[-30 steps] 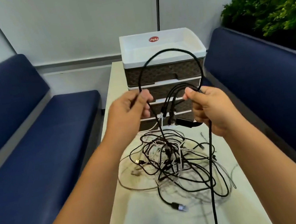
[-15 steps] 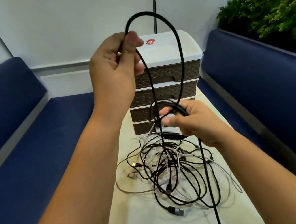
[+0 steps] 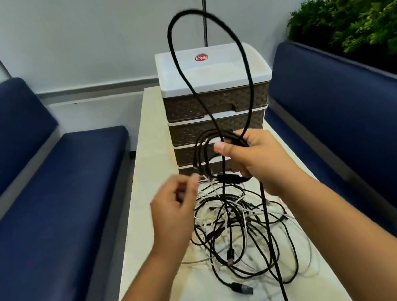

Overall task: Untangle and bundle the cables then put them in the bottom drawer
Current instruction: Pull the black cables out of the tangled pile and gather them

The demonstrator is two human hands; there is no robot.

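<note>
A tangle of black and white cables lies on the cream table. My right hand grips several coiled loops of a thick black cable, whose big loop stands up in front of the drawer unit; its free end hangs down past the table's front edge. My left hand is blurred, low over the left side of the tangle, fingers apart and holding nothing. The brown woven drawers are shut; the bottom drawer is mostly hidden behind my right hand and the cables.
Blue padded benches flank the narrow table on both sides. Green plants stand behind the right bench. A grey wall closes the far end. A black plug lies near the front of the tangle.
My left hand let go of the tall cable loop and dropped to the tangle. The loop now stands held only by my right hand, which kept its place.
</note>
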